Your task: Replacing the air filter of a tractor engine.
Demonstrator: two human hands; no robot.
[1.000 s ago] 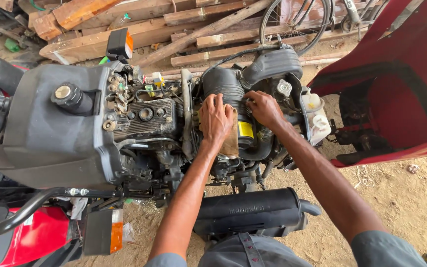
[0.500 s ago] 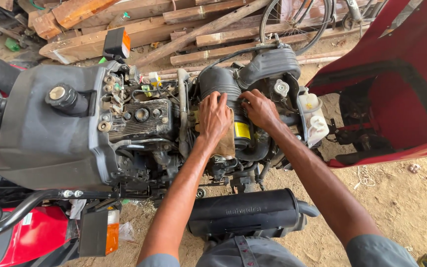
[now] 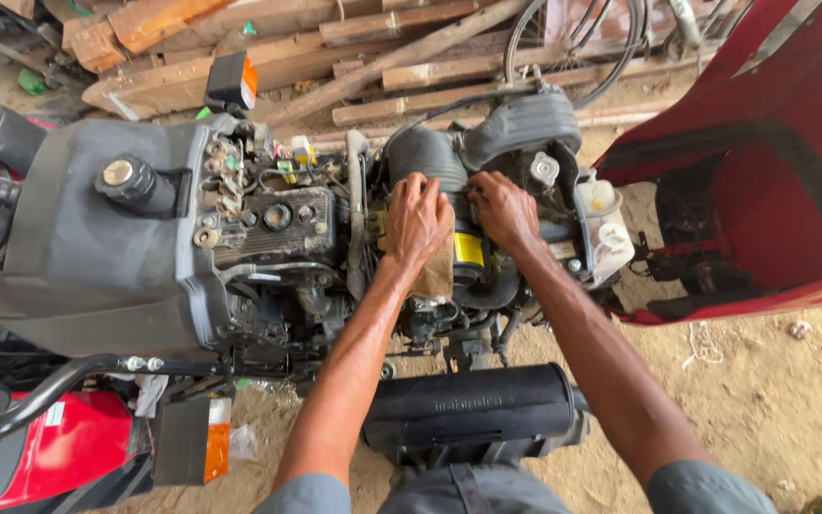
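I look down on an uncovered tractor engine (image 3: 273, 224). My left hand (image 3: 418, 221) lies palm-down on a brown cloth (image 3: 440, 274) draped over a black cylindrical part with a yellow label (image 3: 469, 249), and its fingers reach onto the ribbed black air hose (image 3: 425, 154). My right hand (image 3: 504, 211) is just to the right. Its fingertips are curled onto the same hose where it meets the black air cleaner housing (image 3: 525, 124). What the fingertips pinch is hidden.
A grey fuel tank (image 3: 97, 257) with a cap sits left. A white coolant reservoir (image 3: 604, 230) is beside my right wrist. A black muffler (image 3: 473, 409) lies below my arms. The raised red hood (image 3: 753, 162) is right, wooden planks (image 3: 287, 38) behind, sandy ground underneath.
Both hands stay on the same spot of the engine. The view has drifted slightly, and my right fingers have closed a little toward the hose.
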